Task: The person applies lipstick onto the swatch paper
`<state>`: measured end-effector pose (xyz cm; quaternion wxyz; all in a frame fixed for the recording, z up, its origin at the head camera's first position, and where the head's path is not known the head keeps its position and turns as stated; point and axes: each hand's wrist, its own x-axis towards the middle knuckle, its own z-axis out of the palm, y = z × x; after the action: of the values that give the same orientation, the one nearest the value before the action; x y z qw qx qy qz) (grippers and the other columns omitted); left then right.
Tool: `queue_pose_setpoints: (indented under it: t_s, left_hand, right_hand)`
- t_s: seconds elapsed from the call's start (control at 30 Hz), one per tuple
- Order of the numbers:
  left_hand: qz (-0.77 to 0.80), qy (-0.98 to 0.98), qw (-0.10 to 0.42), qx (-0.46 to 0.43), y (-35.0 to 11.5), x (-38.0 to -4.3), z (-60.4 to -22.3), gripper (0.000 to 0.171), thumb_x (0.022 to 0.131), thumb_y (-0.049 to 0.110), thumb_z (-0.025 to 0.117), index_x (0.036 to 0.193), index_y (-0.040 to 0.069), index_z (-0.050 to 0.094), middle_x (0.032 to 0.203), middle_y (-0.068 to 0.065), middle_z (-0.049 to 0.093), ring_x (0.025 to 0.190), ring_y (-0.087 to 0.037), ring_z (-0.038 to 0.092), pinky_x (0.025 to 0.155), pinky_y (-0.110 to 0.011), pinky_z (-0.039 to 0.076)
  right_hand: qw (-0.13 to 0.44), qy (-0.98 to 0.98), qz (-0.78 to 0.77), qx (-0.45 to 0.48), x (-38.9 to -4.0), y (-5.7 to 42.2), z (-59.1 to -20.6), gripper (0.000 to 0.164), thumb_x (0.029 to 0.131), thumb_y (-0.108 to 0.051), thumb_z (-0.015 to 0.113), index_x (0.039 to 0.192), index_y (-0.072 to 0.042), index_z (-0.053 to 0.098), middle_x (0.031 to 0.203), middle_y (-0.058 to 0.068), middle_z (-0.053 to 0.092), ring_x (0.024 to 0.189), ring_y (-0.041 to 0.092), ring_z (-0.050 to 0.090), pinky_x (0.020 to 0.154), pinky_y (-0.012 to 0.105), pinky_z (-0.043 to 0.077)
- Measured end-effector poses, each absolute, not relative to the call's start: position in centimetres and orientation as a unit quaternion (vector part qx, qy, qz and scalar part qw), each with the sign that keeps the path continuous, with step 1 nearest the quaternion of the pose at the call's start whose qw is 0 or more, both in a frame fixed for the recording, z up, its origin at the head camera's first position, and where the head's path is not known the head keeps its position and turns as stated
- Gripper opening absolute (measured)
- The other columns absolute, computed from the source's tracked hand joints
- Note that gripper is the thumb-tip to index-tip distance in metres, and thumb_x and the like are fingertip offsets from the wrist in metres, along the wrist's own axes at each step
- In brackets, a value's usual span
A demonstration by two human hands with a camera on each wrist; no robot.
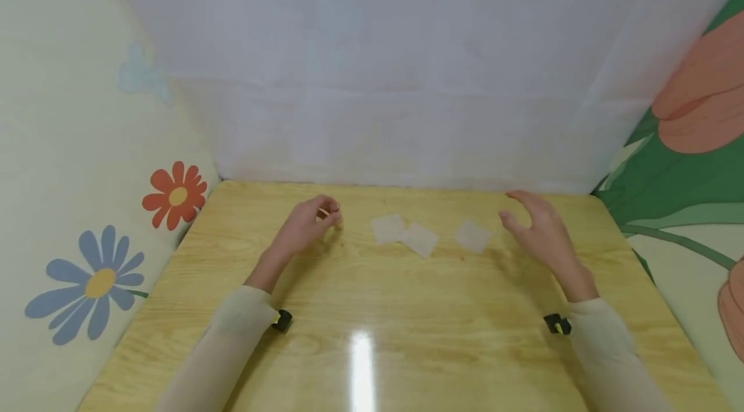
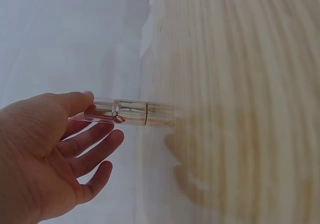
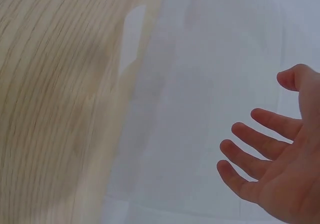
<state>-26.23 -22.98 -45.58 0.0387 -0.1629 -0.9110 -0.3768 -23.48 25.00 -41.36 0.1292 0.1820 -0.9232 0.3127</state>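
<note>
My left hand (image 1: pixel 302 226) is over the left part of the table. In the left wrist view its thumb and fingertips pinch a small cosmetic tube (image 2: pixel 132 113) by its clear end; the gold-coloured end stands at the wooden surface. Three thin, pale paper squares lie to the right of that hand: the left square (image 1: pixel 387 229) and the middle square (image 1: pixel 421 239) meet at their edges, while the right square (image 1: pixel 472 236) lies apart. My right hand (image 1: pixel 543 231) hovers just right of this last square, thumb and fingers spread and holding nothing.
The wood-grain table (image 1: pixel 378 296) ends at a hanging white sheet (image 1: pixel 407 108) behind. Flower-patterned panels (image 1: pixel 70 192) flank both sides. Small black devices (image 1: pixel 281 320) sit at the wrists, and a light streak (image 1: pixel 361 367) reflects near the front.
</note>
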Motion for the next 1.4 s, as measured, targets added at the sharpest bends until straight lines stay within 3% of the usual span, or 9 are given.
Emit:
queue_pose_setpoints:
  t_s: [0.4, 0.73, 1.0, 1.4]
  left_hand:
    - [-0.375, -0.912, 0.036, -0.162, -21.9, -25.8, -43.7, 0.029, 0.104, 0.024, 0.063, 0.125, 0.005, 0.061, 0.118, -0.009, 0.065, 0.104, -0.027, 0.064, 0.088, -0.045, 0.052]
    - [-0.441, -0.884, 0.019, -0.152, -20.0, -25.6, -42.1, 0.042, 0.104, 0.036, 0.061, 0.131, 0.004, 0.061, 0.121, -0.007, 0.065, 0.101, -0.024, 0.067, 0.084, -0.045, 0.055]
    - [-0.494, -0.854, 0.033, -0.160, -18.6, -24.3, -41.3, 0.033, 0.102, 0.036, 0.065, 0.125, 0.013, 0.065, 0.115, -0.002, 0.068, 0.101, -0.018, 0.068, 0.087, -0.044, 0.053]
    - [-0.538, -0.824, 0.022, -0.174, -14.9, -24.0, -40.9, 0.035, 0.101, 0.031, 0.067, 0.126, 0.007, 0.065, 0.112, -0.004, 0.068, 0.102, -0.019, 0.067, 0.088, -0.040, 0.053]
  right_hand:
    - [0.152, -0.907, 0.330, 0.211, -24.7, 22.1, -41.7, 0.046, 0.102, -0.026, 0.062, 0.136, 0.005, 0.058, 0.142, 0.024, 0.053, 0.133, 0.043, 0.045, 0.108, 0.061, 0.033]
    - [0.246, -0.851, 0.359, 0.294, -25.1, 18.7, -43.0, 0.035, 0.089, -0.007, 0.076, 0.120, 0.006, 0.069, 0.122, 0.021, 0.067, 0.116, 0.040, 0.061, 0.097, 0.054, 0.046]
    - [0.163, -0.847, 0.413, 0.292, -25.4, 14.7, -42.7, 0.039, 0.092, -0.019, 0.078, 0.126, -0.002, 0.068, 0.123, 0.013, 0.068, 0.110, 0.031, 0.062, 0.091, 0.051, 0.050]
    - [0.096, -0.831, 0.448, 0.314, -25.2, 10.9, -42.6, 0.043, 0.092, -0.024, 0.079, 0.127, -0.001, 0.068, 0.121, 0.015, 0.069, 0.107, 0.029, 0.065, 0.092, 0.049, 0.052]
